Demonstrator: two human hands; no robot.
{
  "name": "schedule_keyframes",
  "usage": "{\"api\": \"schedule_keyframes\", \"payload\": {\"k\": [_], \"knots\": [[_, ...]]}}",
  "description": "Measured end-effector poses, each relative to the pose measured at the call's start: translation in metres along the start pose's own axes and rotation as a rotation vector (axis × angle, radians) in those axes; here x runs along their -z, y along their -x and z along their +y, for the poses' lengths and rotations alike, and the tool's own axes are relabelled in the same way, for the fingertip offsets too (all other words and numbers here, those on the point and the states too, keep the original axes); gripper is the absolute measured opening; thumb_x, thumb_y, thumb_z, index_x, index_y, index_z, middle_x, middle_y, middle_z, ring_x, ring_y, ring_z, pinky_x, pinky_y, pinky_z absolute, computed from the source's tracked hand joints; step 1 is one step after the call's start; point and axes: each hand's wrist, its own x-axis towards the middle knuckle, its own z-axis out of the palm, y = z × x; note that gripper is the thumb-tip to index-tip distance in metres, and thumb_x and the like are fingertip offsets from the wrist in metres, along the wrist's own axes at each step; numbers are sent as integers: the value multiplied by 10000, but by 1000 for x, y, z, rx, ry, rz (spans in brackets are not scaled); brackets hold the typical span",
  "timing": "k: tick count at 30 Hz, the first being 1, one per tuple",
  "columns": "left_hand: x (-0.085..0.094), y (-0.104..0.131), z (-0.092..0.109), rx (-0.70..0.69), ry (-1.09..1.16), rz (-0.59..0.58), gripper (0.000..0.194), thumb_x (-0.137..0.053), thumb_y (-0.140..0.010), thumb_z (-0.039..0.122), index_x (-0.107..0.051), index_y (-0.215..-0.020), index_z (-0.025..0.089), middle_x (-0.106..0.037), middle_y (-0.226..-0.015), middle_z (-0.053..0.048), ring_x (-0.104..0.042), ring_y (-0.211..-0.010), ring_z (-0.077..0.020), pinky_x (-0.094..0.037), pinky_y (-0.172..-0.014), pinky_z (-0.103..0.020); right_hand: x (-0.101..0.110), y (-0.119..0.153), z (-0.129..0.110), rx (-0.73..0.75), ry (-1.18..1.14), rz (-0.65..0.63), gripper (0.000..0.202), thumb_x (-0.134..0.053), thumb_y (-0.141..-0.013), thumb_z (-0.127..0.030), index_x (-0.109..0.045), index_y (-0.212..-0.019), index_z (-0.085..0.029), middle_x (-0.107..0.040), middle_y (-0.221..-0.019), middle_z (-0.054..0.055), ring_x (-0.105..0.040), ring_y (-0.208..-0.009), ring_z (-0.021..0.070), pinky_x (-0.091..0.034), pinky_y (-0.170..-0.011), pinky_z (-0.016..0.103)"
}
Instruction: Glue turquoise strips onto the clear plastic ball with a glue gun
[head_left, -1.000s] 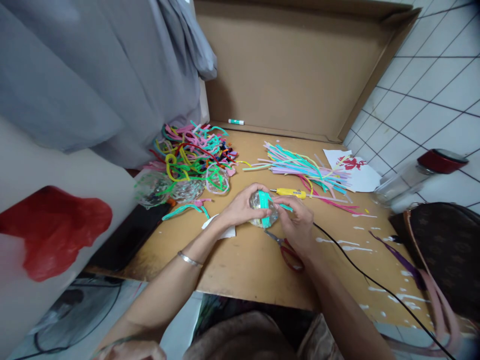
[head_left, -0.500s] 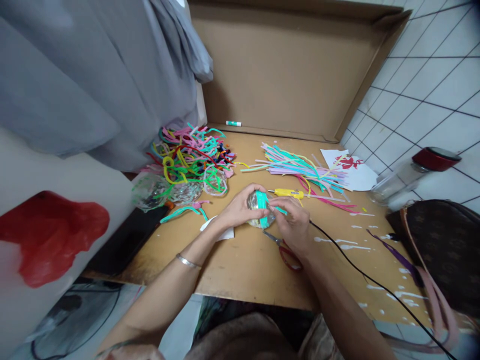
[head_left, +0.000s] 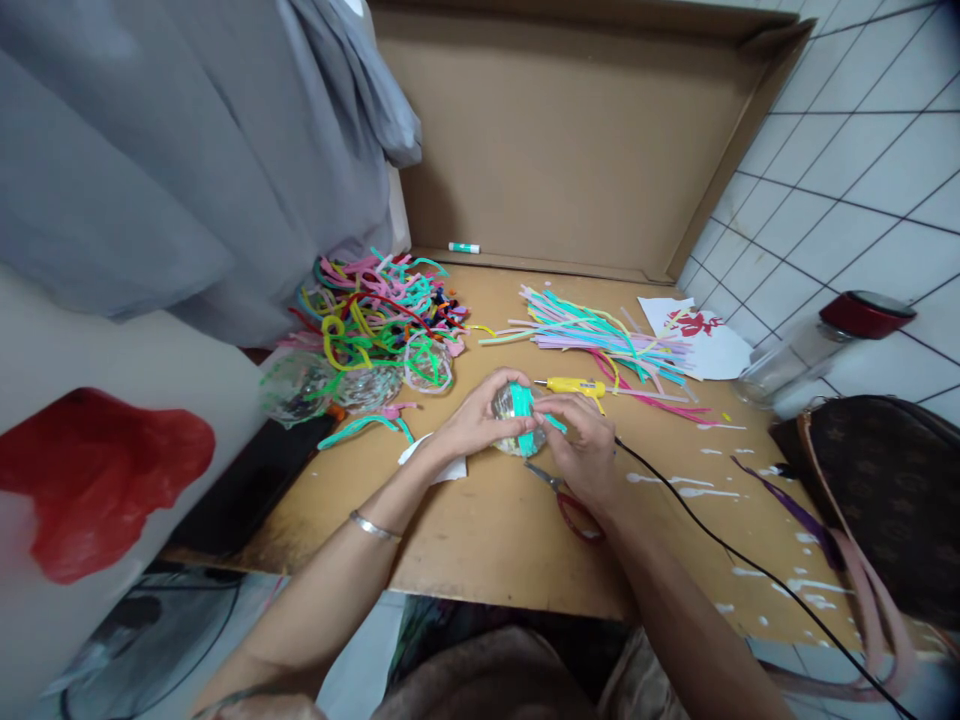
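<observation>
My left hand (head_left: 480, 418) is closed around a clear, round plastic piece (head_left: 505, 404), thumb on the near side and fingers over the far side. Several turquoise pipe cleaner strips (head_left: 523, 400) lie side by side across it. At its right edge my right hand (head_left: 589, 450) pinches a turquoise pipe cleaner (head_left: 556, 424), whose loose end sticks out between the fingers. Just below the piece lie red-handled scissors (head_left: 576, 516), partly under my right hand. Beyond that hand rests a yellow glue gun (head_left: 576, 386). White paper (head_left: 454, 470) is partly hidden under my left wrist.
Tangled, colourful pipe cleaners (head_left: 367, 310) are heaped at the left, near clear plastic pieces (head_left: 367, 386). A bundle of straight pipe cleaners (head_left: 592, 335) lies at the back right. A black cable (head_left: 720, 530), a bottle (head_left: 795, 350) and a brown bag (head_left: 877, 500) occupy the right side.
My right fingers have shifted slightly along the turquoise pipe cleaner, and its loose end now points a little lower. My left hand keeps its hold. The view has moved very slightly.
</observation>
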Motion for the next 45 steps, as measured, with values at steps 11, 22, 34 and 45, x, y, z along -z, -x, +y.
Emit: {"api": "schedule_keyframes", "payload": {"k": [11,22,34,45], "knots": [[0,-1,-4,-44,6,-7,393,-694,-780,381,-556,-1096,194,-571,-1175,-72,-530,-1154,-225,-406,-1021,-331,0,2,1,-17,-5,-22,111,-557,-881,-234,-664,-904,-256,-736,-891,26,-678,-856,186,-516,-813,380],[2,-1,-4,-109,-20,-37,332,-672,-820,418,-587,-1053,198,-568,-1219,-78,-511,-1207,-226,-380,-1053,-349,0,1,1,14,-7,-19,104,-569,-883,-217,-660,-919,-252,-731,-893,25,-672,-854,180,-522,-806,376],[3,0,-2,-129,-56,-43,379,-663,-821,456,-584,-1078,188,-558,-1242,-101,-510,-1209,-239,-387,-1059,-368,0,2,2,-40,-51,-27,106,-569,-882,-213,-663,-923,-237,-725,-910,31,-672,-872,172,-531,-817,356],[3,-4,-6,-191,-225,-94,777,-882,-505,452,-505,-1137,204,-525,-1239,-117,-509,-1195,-290,-413,-1049,-434,1,1,2,-35,-42,-26,106,-570,-879,-218,-664,-922,-241,-727,-917,32,-671,-895,174,-530,-831,357]]}}
